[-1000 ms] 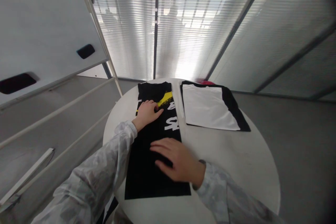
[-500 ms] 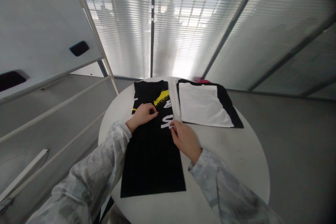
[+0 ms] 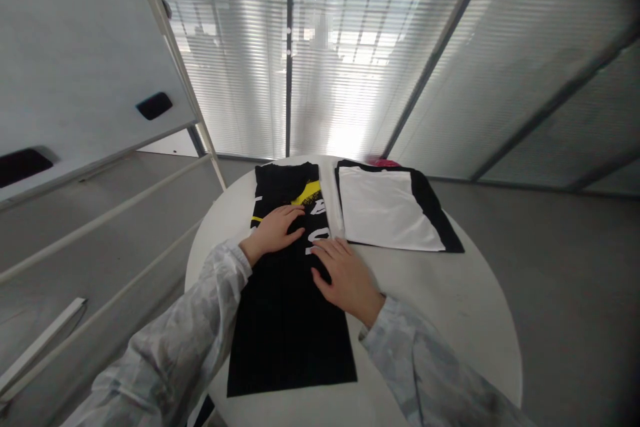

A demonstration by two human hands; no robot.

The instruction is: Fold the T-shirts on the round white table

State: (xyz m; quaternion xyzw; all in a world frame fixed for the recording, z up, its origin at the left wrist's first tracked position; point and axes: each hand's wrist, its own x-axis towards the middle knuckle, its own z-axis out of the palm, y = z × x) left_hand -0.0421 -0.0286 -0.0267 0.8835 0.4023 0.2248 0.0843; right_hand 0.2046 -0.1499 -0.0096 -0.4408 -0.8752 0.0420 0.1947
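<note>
A black T-shirt (image 3: 293, 340), folded into a long strip with yellow and white print near its far end, lies on the round white table (image 3: 430, 307). My left hand (image 3: 275, 233) rests on its upper part, fingers stretched out beside the yellow print. Over the right edge, by the white lettering, my right hand (image 3: 345, 277) lies with its fingers spread and covers part of the print. Neither hand grips the cloth.
To the right, a folded white garment (image 3: 387, 207) lies on black folded cloth (image 3: 453, 237). Something red (image 3: 385, 163) shows behind them at the table's far edge. A whiteboard on a frame (image 3: 95, 47) stands at left; a glass partition with blinds (image 3: 340, 80) is behind.
Both hands have loosened from pinching the black T-shirt to lying flatter with fingers extended. The right hand's fingers have spread over the white lettering. The view has tilted slightly up.
</note>
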